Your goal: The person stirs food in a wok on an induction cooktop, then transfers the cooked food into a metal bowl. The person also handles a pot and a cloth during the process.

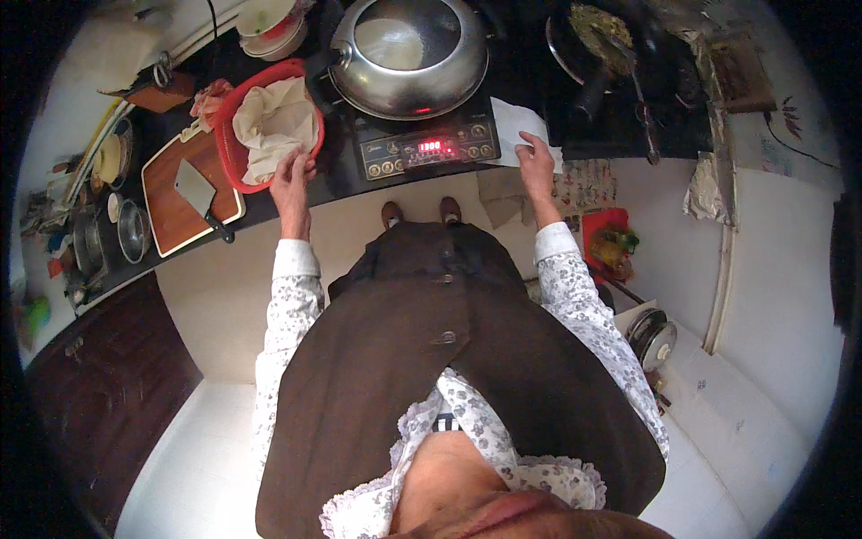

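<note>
Over the near right edge of a red plastic basket (227,151) is my left hand (293,176), its fingertips at a cream cloth (273,124) bunched inside; whether they pinch it I cannot tell. My right hand (535,162) is above a white sheet (522,121), paper or cloth, its fingers bent and partly apart. Between the hands, an induction cooker's control panel (431,149) glows red. A steel wok lid with a glass window (411,60) covers the pan on the cooker, hiding what is inside.
Left of the basket, a cleaver (196,188) lies on a brown cutting board (176,168). Bowls (273,34) stand behind the basket. At the right, a dark pan with food (599,37) holds a metal utensil (643,108). The counter's front edge crosses below the cooker.
</note>
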### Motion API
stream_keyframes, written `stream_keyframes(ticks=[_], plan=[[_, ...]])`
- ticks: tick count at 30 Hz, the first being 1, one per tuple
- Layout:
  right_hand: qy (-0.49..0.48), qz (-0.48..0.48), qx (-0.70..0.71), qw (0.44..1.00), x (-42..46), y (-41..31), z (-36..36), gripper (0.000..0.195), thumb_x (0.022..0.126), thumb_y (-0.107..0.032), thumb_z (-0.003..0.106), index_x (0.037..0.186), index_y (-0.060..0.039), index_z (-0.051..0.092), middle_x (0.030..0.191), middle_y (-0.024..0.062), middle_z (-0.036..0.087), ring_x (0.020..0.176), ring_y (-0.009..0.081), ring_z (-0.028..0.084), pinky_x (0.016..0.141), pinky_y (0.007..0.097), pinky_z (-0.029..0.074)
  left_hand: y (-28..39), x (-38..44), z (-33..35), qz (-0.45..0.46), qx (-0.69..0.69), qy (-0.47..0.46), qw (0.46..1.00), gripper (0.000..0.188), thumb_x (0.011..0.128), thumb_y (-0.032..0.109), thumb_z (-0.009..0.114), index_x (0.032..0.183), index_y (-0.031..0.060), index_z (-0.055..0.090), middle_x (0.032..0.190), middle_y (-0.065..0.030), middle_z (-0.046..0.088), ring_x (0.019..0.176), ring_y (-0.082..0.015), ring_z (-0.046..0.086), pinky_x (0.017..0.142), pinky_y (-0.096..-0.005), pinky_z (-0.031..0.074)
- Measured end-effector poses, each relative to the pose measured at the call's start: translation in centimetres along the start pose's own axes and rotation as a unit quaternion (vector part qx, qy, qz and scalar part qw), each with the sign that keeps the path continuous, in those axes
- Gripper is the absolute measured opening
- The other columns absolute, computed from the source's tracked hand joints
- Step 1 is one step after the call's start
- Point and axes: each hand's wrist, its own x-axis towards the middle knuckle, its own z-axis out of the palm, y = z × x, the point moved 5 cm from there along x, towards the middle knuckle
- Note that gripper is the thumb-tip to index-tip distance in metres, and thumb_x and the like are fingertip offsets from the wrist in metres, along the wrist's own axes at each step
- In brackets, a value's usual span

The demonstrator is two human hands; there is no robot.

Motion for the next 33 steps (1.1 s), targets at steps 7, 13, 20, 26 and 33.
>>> stream_keyframes(ticks=[7,13,20,26,33], plan=[[0.019,-0.099,-0.232,0.967,-1.3,0.1,-0.4,0.063,0.082,-0.014,0.067,0.139,-0.0082,0.042,0.142,0.0208,0.042,0.128,0.0381,0.042,0.103,0.0442,0.039,-3.0,-1.8,-4.1,-0.021,-0.011,0.006,1.0,0.042,0.092,0.018,0.064,0.126,-0.0054,0.055,0.109,-0.0129,0.065,0.091,-0.0165,0.065,0.081,-0.0272,0.053],[0.041,-0.065,-0.258,0.963,-0.3,2.8,1.9,0.075,0.078,-0.025,0.074,0.141,-0.0079,0.038,0.145,0.0231,0.037,0.128,0.0412,0.04,0.103,0.0479,0.038,-3.9,-2.1,-6.0,-0.025,-0.012,0.009,1.0,0.039,0.094,0.017,0.062,0.125,-0.0036,0.056,0.108,-0.0123,0.066,0.092,-0.0163,0.065,0.081,-0.0272,0.053],[0.08,0.039,-0.329,0.94,0.9,1.7,3.0,0.069,0.075,-0.035,0.076,0.134,-0.011,0.049,0.134,0.0227,0.047,0.119,0.0429,0.046,0.096,0.047,0.043,-3.7,-2.4,-7.0,-0.036,-0.017,0.006,0.999,0.036,0.095,0.018,0.061,0.124,-0.0036,0.056,0.106,-0.0113,0.066,0.091,-0.0152,0.063,0.081,-0.027,0.053],[0.121,-0.004,-0.312,0.942,1.3,1.8,2.8,0.048,0.072,-0.023,0.079,0.115,-0.0116,0.06,0.116,0.0159,0.055,0.107,0.0371,0.053,0.088,0.0452,0.046,-4.3,-2.2,-7.3,-0.039,-0.024,-0.017,0.999,0.036,0.095,0.018,0.06,0.124,-0.0034,0.056,0.107,-0.0114,0.066,0.091,-0.0155,0.063,0.082,-0.0271,0.053],[0.09,-0.062,-0.23,0.967,2.3,4.4,2.7,0.031,0.069,-0.009,0.073,0.097,-0.01,0.059,0.1,0.0146,0.056,0.1,0.0365,0.055,0.082,0.0451,0.047,-3.3,-3.7,-6.6,-0.042,-0.018,-0.002,0.999,0.034,0.096,0.016,0.059,0.123,-0.0029,0.056,0.106,-0.0117,0.065,0.092,-0.0161,0.064,0.082,-0.0276,0.053]])
